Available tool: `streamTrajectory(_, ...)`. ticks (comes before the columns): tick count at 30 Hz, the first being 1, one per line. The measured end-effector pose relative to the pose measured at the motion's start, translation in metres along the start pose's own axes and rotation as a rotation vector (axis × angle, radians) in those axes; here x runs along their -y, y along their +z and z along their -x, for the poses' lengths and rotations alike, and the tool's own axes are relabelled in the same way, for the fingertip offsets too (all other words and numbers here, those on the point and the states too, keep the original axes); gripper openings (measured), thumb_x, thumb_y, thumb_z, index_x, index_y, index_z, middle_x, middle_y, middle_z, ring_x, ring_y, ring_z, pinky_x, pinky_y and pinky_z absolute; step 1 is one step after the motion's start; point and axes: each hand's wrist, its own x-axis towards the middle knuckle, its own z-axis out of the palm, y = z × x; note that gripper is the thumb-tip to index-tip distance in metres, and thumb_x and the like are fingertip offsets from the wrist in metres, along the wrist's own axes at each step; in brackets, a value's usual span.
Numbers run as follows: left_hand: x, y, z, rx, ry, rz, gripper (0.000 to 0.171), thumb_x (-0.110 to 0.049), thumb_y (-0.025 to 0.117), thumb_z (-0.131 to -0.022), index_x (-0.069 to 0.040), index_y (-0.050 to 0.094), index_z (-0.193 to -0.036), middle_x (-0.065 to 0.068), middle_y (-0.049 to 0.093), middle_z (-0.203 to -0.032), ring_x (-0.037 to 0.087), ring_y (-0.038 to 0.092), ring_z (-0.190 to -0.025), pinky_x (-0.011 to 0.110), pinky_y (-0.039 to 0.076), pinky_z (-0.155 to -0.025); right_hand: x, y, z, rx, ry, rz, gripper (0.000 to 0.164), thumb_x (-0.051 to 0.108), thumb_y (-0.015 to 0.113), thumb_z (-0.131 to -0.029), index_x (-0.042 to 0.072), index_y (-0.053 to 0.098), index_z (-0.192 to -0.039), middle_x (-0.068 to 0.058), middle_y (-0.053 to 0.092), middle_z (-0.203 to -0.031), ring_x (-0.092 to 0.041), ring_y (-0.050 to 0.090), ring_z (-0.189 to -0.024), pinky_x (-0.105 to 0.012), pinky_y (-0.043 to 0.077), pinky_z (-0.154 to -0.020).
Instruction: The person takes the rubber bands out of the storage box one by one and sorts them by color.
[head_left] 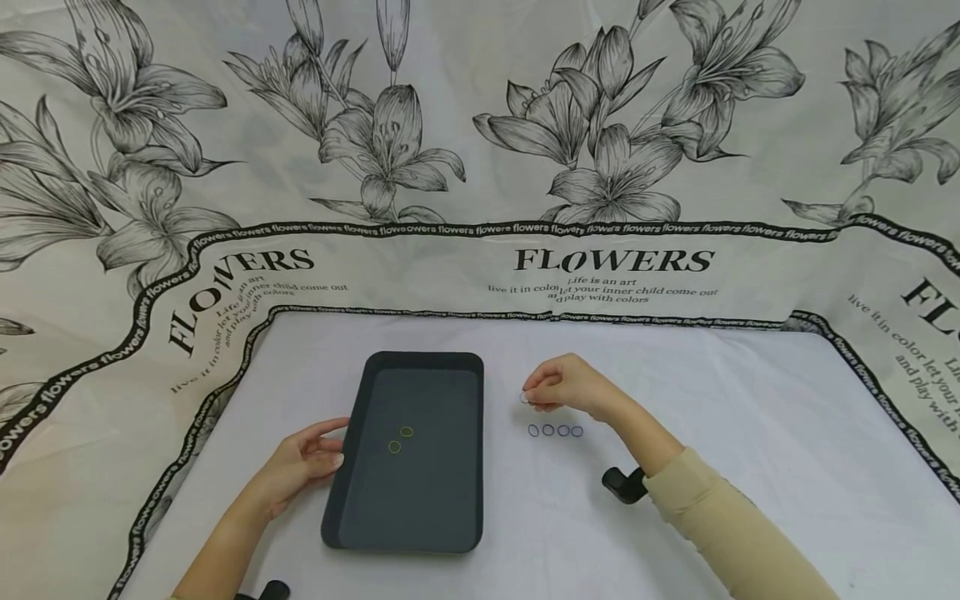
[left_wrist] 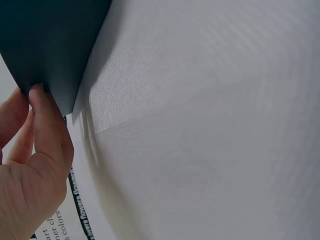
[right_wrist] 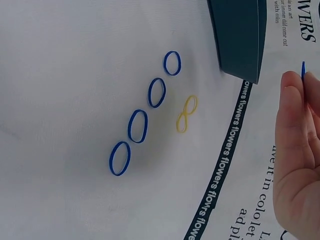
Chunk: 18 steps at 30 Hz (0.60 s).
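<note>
A dark grey-blue tray lies on the white-covered table. My left hand is at its left side, fingertips touching the outer wall; the left wrist view shows the thumb and finger tips against that wall. To the right of the tray, my right hand pinches a small blue rubber band between thumb and fingertips. Below this hand lies a row of blue rubber bands. Two yellow rubber bands lie beside the row, hidden by the hand in the head view.
Inside the tray are two thin yellow bands. Behind the table hangs a flower-printed cloth with a black lettered border. A black device is at the right wrist, another near the left forearm.
</note>
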Motion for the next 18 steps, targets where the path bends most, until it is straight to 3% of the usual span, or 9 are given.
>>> streamTrajectory(5, 0.001, 0.000, -0.001, 0.009, -0.001, 0.027, 0.064, 0.006, 0.059, -0.085, 0.006, 0.029, -0.141, 0.007, 0.058, -0.100, 0.009, 0.059, -0.082, 0.023, 0.051, -0.068, -0.005, -0.004, 0.003, -0.005, 0.004, 0.001, 0.015, 0.005, 0.065, -0.085, -0.007, 0.065, -0.093, -0.023, 0.067, -0.088, -0.033, 0.065, -0.079, -0.045, 0.053, -0.075)
streamTrajectory(18, 0.001, -0.001, -0.001, 0.020, 0.021, 0.033, 0.064, 0.005, 0.060, -0.086, 0.007, 0.027, -0.141, 0.005, 0.058, -0.098, 0.007, 0.059, -0.080, 0.023, 0.051, -0.067, -0.021, -0.013, 0.010, -0.055, 0.042, 0.047, 0.016, 0.008, 0.065, -0.086, -0.006, 0.065, -0.093, -0.014, 0.066, -0.078, -0.020, 0.063, -0.073, -0.038, 0.053, -0.072)
